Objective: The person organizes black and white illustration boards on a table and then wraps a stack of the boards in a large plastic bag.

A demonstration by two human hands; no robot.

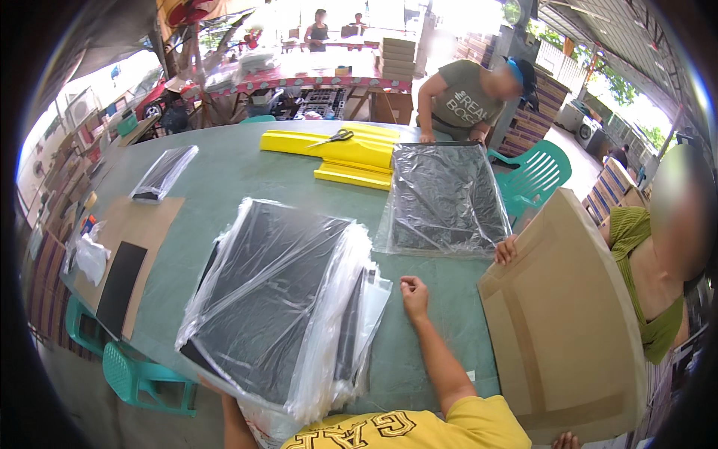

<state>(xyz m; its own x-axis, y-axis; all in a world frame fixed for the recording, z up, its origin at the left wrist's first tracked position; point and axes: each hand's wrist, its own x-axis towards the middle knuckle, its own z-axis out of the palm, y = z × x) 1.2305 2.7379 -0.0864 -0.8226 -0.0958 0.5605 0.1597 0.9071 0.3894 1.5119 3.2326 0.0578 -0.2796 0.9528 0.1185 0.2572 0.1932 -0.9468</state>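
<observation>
In front of me lies a stack of black flat panels in clear plastic sleeves (273, 284), its loose film edges bunched along the right side. My left hand (212, 386) is at the near left edge of this stack, its fingers hidden by the plastic. To the right of the stack, my right hand (413, 294) hovers at or just over the green table (437, 322). Its fingers are curled in, and nothing shows in them. Across the table a co-worker in a dark shirt (470, 93) has both hands at the far edge of another plastic-wrapped black panel (449, 196).
At right, another person in green (632, 247) holds a large flat cardboard box (565, 314) against the table edge. Scissors (333, 138) rest on folded yellow sheets (329, 150). A black strip (122, 288) lies on brown cardboard (161, 232) at left. Green chairs (529, 176) stand around.
</observation>
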